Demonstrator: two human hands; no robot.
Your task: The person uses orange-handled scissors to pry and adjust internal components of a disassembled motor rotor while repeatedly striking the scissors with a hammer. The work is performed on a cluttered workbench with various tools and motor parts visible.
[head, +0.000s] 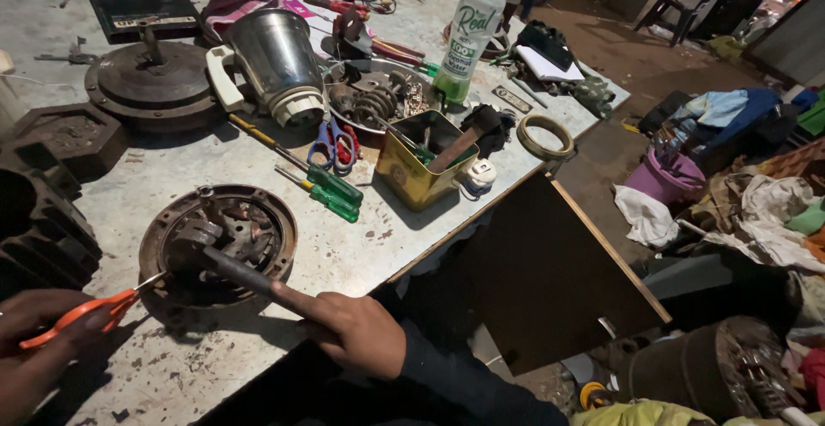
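Observation:
A rusty round motor plate (258, 220) lies on the worktable near its front edge. My right hand (357, 331) grips the handle of a hammer (225, 263), whose head rests on the middle of the plate. My left hand (30, 344) at the lower left holds orange-handled pliers (86, 314), their metal tip touching the plate's left rim.
Two green-handled screwdrivers (331, 194), blue and red scissors (335, 144), a yellow tin of tools (421, 164), a steel mixer jar (275, 61), a bowl of metal parts (378, 95), a green bottle (468, 30) and dark iron castings (51, 168) crowd the table. Clothes and clutter lie on the floor at right.

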